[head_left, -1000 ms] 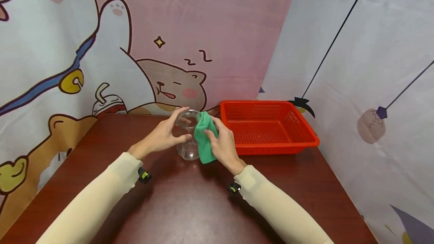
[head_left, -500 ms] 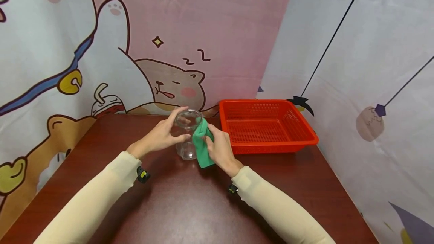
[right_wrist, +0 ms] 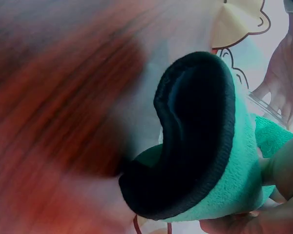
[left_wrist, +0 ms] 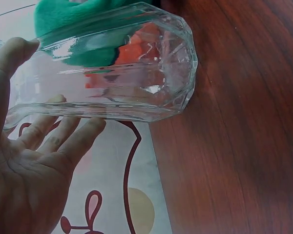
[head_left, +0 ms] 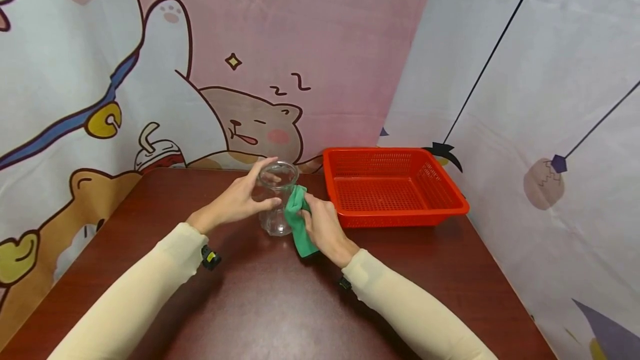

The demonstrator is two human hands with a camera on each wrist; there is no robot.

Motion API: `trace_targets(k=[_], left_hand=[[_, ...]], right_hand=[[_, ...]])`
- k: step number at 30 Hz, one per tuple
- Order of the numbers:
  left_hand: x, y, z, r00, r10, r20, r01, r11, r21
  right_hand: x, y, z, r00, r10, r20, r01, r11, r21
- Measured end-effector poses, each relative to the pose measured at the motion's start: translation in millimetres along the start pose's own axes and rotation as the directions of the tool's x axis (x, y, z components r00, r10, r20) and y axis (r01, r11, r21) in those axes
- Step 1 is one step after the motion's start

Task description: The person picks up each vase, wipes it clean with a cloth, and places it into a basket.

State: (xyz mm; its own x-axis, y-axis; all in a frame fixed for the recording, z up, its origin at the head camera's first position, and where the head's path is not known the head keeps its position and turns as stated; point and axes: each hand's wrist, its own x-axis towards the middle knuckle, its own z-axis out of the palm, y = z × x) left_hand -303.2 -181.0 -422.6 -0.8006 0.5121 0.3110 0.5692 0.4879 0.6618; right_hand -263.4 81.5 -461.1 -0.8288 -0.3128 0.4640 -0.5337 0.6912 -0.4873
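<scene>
Glass is the main worry here: the clear jar stands upright on the dark wooden counter, near its far edge, and only the left hand steadies it, with thumb and fingers curled round its upper part. The right hand grasps a green cloth and presses it against the right side of the jar, low down. I judge that a strong push from the cloth side could make the jar slide or tip toward the left, because the smooth faceted wall gives the fingers little hold. If the left hand loosens, the jar may fall on the hard counter and crack. The cloth hangs down to the counter, so it could also drag under the base.

Just beside the right hand, to the right, sits a red plastic basket; its near corner is close to the cloth and limits the elbow room there. Behind stands a cartoon curtain.
</scene>
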Motion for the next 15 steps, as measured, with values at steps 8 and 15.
trace_targets(k=[8, 15], left_hand=[[-0.4, -0.1, -0.7, 1.0, -0.009, 0.005, 0.009, 1.0, 0.003], [1.0, 0.5, -0.3, 1.0, -0.022, 0.016, 0.022, 1.0, 0.005]], right_hand=[[-6.4, 6.4, 5.2, 0.997, 0.018, 0.073, -0.014, 0.998, -0.062], [-12.1, 8.2, 5.7, 0.989, 0.057, 0.133, -0.041, 0.992, -0.119]])
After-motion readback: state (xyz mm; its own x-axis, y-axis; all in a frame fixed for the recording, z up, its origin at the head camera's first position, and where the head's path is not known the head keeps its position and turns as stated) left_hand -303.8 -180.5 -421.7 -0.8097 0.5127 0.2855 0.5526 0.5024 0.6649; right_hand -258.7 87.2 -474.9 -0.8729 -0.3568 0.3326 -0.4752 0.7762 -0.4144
